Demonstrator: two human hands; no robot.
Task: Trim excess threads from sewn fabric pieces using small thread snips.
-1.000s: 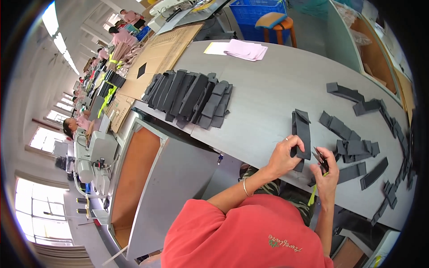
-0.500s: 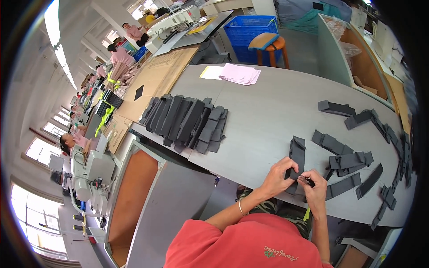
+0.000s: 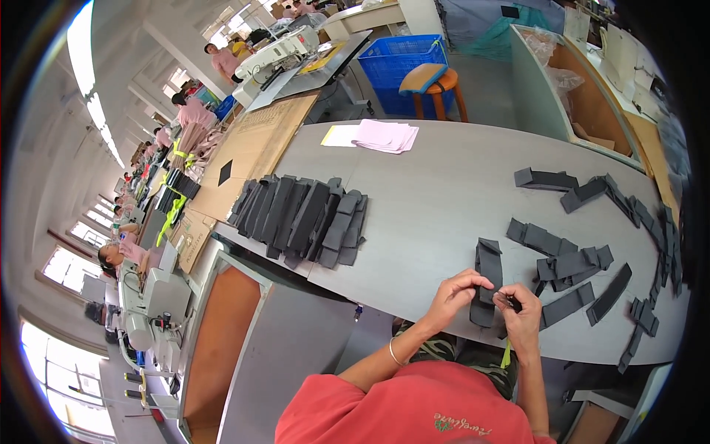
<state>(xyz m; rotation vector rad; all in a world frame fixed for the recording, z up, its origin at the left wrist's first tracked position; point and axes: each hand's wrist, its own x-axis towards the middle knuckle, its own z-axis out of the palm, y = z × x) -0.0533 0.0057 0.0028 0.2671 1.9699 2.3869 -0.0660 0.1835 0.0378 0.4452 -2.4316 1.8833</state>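
Note:
A dark grey fabric strip (image 3: 488, 260) lies lengthwise at the table's front edge, with folded layers on top. My left hand (image 3: 452, 297) reaches over its middle, thumb and forefinger closed on the fabric. Right beside it, my right hand (image 3: 523, 320) is curled with its fingertips close to the strip's right edge. A small dark tool (image 3: 510, 301) sits in those fingers; its kind is mostly hidden. More strips like it lie just to the right, among them a crossed pile (image 3: 573, 266) and a single strip (image 3: 611, 294).
A row of stacked dark strips (image 3: 296, 218) lies at the table's left. Pink and white papers (image 3: 384, 137) are at the far edge. Loose strips (image 3: 547, 180) curve along the right side. Beyond stand a wooden stool (image 3: 436, 81) and a blue crate (image 3: 399, 55); cardboard (image 3: 259, 140) adjoins on the left.
My left hand has loosened a little, its forefinger now straighter over the strip. The right hand stays close by with the small dark tool. The whole view has shifted slightly.

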